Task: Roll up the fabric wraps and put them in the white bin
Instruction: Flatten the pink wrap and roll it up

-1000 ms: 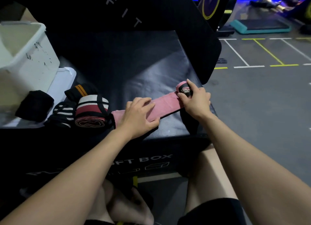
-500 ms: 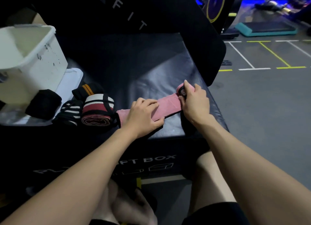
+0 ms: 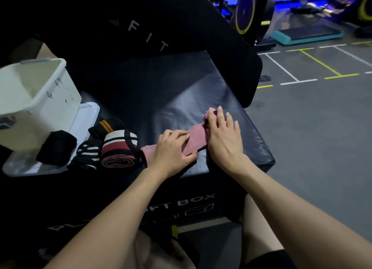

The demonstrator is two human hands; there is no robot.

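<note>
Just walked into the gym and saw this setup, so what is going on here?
A person is rolling up a pink fabric wrap on top of a black soft box. The right hand works the rolled end, while the left hand presses the flat strip down. Several already rolled wraps, including a red and white one, lie beside the white bin, not yet in it.

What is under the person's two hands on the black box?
A pink fabric wrap lies stretched flat on the black box. The left hand presses its middle; the right hand covers the rolled-up end, so only a pink edge shows above the fingers.
</note>
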